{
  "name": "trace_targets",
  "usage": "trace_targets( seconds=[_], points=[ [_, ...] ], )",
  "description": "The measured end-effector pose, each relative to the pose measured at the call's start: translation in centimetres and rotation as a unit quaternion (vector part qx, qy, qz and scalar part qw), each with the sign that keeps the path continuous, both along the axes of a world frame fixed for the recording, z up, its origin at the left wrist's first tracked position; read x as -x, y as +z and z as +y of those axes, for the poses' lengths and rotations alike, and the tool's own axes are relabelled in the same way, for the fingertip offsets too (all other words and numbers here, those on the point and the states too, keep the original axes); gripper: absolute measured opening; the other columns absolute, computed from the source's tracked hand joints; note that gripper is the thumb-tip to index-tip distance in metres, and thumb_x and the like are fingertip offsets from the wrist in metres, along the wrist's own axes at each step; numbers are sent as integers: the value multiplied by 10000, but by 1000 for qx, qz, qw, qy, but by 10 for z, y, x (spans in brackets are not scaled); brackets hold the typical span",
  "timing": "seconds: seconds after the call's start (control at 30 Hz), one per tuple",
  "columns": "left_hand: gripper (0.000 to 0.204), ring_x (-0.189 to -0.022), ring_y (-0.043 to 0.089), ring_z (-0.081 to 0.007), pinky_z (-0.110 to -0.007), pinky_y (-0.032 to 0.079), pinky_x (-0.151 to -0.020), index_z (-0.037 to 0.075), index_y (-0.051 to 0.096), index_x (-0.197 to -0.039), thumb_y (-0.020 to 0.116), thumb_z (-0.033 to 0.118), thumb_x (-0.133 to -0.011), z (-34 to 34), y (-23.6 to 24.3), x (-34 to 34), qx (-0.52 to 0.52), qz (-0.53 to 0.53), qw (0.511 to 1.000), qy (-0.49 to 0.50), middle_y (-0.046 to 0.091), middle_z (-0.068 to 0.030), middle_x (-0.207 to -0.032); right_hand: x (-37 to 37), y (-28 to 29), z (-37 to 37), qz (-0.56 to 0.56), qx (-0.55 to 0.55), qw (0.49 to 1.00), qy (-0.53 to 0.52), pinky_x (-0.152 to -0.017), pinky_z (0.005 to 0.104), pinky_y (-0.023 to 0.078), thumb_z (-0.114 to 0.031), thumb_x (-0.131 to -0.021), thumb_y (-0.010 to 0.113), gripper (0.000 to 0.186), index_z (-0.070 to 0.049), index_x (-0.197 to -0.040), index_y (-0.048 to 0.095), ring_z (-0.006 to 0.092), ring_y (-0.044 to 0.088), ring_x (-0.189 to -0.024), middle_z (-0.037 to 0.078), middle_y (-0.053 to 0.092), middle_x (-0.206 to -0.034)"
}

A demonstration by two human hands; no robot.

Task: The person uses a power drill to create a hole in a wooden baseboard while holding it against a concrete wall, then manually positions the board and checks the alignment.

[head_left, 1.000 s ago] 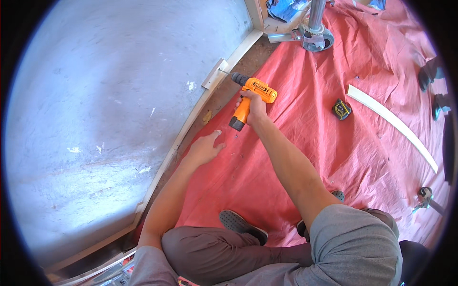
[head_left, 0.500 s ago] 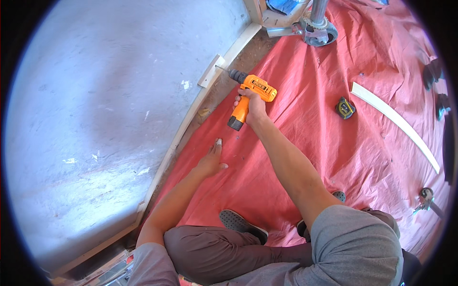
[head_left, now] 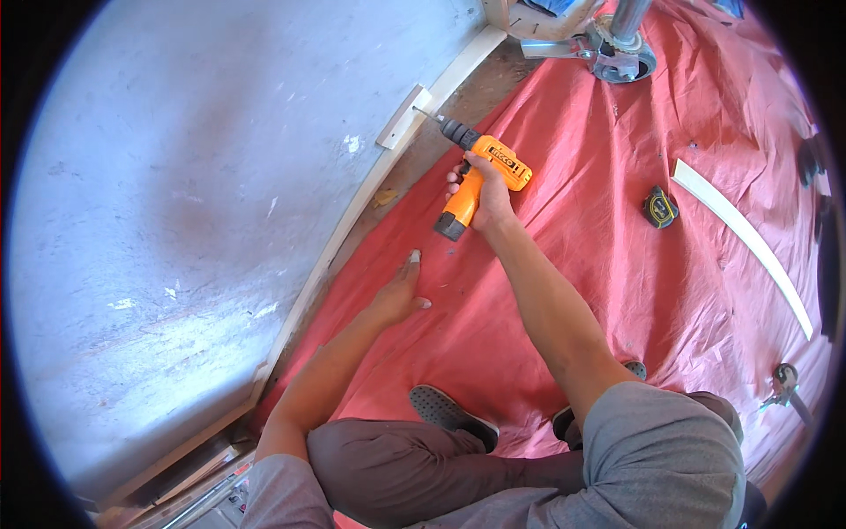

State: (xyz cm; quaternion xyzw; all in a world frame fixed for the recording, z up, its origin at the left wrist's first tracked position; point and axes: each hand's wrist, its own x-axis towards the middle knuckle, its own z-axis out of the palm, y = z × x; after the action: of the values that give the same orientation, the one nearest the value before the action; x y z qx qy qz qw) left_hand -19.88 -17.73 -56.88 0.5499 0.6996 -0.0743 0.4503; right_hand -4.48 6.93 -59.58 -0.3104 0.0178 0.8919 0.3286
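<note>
My right hand (head_left: 490,196) is wrapped round the grip of an orange cordless drill (head_left: 502,160) with a black chuck and battery. The thin bit (head_left: 426,114) points up and left, its tip at a short wooden block (head_left: 405,117). That block sits against the lower part of a pale blue-grey wall panel (head_left: 220,203), on a light wooden strip (head_left: 339,231) along its foot. Closer to me, my left hand (head_left: 398,295) hovers over the red cloth with thumb and fingers apart, holding nothing. Some of its fingers are hidden.
Red cloth (head_left: 573,282) covers the floor. To the right lie a black-and-yellow tape measure (head_left: 660,208) and a long white strip (head_left: 749,247). A metal pole on a caster wheel (head_left: 624,62) stands at the far side; another caster (head_left: 784,379) is at the right.
The whole view has shifted, so wall, cloth and tools appear a little farther right. The drill stays at the block in my right hand, and my left hand remains apart from it.
</note>
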Motion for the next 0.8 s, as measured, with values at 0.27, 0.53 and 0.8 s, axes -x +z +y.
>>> trace_targets(
  seconds=[0.27,0.53,0.8],
  points=[
    [1160,-1628,188,-417,-460,332,-1286,18,7,-1702,819,212,-897,-4,-2,1,-7,-3,1000,8,72,-237,-1780,4,6,-3,-36,-13,999,-4,-654,417,533,-272,-982,693,201,-113,-999,570,204,598,-651,78,603,-778],
    [1064,-1571,338,-399,-465,383,-1248,7,93,-1691,795,205,-916,6,10,-3,21,30,999,-6,207,-263,-1738,-9,-2,-1,-41,-26,999,6,-613,430,542,-248,-973,707,199,-113,-1053,585,210,603,-622,74,596,-775],
    [485,-1276,673,-317,-465,545,-1081,16,619,-1433,640,331,-1065,167,27,43,-69,-156,938,301,690,-200,-1396,-25,-2,4,-59,-35,998,14,-591,419,543,-237,-977,701,197,-121,-1088,586,202,597,-612,68,595,-776]
  ],
)
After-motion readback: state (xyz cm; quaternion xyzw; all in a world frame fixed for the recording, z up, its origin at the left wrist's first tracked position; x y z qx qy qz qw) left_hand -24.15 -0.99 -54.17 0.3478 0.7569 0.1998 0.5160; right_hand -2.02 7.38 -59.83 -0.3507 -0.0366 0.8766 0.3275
